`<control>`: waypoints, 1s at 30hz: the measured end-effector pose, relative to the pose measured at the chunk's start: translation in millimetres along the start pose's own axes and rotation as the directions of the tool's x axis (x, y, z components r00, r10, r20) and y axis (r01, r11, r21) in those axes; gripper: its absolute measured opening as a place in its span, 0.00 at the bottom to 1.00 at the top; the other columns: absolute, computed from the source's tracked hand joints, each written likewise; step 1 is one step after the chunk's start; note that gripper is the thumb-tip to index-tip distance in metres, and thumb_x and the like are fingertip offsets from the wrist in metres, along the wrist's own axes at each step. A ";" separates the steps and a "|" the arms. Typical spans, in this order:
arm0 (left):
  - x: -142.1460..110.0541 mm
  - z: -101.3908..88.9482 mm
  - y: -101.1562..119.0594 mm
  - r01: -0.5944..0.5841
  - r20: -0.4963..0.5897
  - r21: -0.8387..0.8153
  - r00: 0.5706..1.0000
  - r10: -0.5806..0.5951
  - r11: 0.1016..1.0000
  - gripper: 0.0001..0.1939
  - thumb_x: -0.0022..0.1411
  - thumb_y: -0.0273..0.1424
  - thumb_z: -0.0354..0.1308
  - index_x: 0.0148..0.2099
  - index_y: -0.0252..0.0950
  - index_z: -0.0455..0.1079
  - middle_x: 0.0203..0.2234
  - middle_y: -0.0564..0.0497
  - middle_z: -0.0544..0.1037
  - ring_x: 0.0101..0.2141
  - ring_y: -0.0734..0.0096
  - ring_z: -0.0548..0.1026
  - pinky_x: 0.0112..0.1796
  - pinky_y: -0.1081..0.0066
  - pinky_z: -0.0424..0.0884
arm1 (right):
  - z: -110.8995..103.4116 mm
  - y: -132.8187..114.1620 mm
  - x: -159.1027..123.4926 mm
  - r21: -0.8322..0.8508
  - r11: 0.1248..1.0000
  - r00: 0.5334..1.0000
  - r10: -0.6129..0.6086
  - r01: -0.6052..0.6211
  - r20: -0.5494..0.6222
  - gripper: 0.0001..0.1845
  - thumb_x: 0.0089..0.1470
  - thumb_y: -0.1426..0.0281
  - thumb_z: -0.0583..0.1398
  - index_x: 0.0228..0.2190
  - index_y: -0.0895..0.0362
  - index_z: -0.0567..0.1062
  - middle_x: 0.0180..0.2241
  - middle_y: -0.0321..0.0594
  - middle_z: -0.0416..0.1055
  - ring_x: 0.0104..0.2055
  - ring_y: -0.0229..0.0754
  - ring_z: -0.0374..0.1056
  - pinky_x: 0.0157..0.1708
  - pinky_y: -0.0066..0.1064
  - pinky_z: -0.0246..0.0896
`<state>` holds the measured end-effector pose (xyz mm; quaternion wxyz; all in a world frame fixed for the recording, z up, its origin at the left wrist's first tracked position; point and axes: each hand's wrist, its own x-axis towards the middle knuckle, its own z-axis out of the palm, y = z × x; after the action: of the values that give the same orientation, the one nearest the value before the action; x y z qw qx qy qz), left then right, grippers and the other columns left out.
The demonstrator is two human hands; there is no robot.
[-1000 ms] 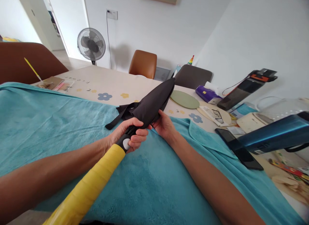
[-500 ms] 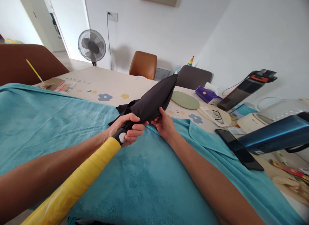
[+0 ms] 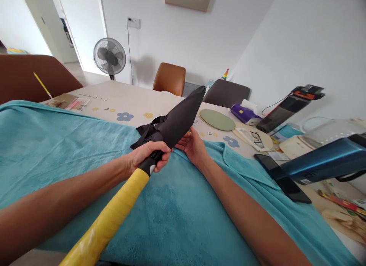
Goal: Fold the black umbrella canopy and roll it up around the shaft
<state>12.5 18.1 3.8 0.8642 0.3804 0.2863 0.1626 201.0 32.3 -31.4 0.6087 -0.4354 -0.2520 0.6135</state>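
Observation:
A folded black umbrella (image 3: 183, 115) with a long yellow-wrapped handle (image 3: 117, 210) points away from me above the turquoise cloth. My left hand (image 3: 151, 155) is wrapped round the black shaft just above the yellow part. Loose black folds and a strap of the canopy stick out to the left, above that hand. Beside the canopy's right edge is my right hand (image 3: 193, 146), palm turned up, thumb raised and fingers reaching left under the fabric. Its fingertips are partly hidden, and I cannot tell how firmly they touch the canopy.
A turquoise cloth (image 3: 160, 220) covers the near side of the table. To the right are a phone (image 3: 281, 178), a blue bottle (image 3: 326, 159), a dark bottle (image 3: 286, 109), eyeglasses (image 3: 255, 137) and a green round mat (image 3: 217, 119). A fan (image 3: 109, 56) stands behind.
The umbrella has turned about its length, so more loose folds and the strap show on the left. My right thumb has come off the canopy's face to its edge. The handle has swung right.

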 end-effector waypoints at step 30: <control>-3.7 31.1 -39.3 0.160 -0.336 0.770 0.925 0.178 0.618 0.11 0.45 0.30 0.53 0.17 0.38 0.54 0.10 0.55 0.61 0.12 0.75 0.63 0.14 0.74 0.58 | 16.7 17.2 -20.5 0.137 0.989 0.985 0.080 -0.059 -0.154 0.07 0.47 0.73 0.57 0.30 0.60 0.75 0.25 0.37 0.76 0.29 0.41 0.72 0.32 0.30 0.70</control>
<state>31.3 -27.2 -7.3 0.5366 0.6818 0.4879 0.0959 175.4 13.8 -32.9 0.6326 -0.4502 -0.1461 0.6130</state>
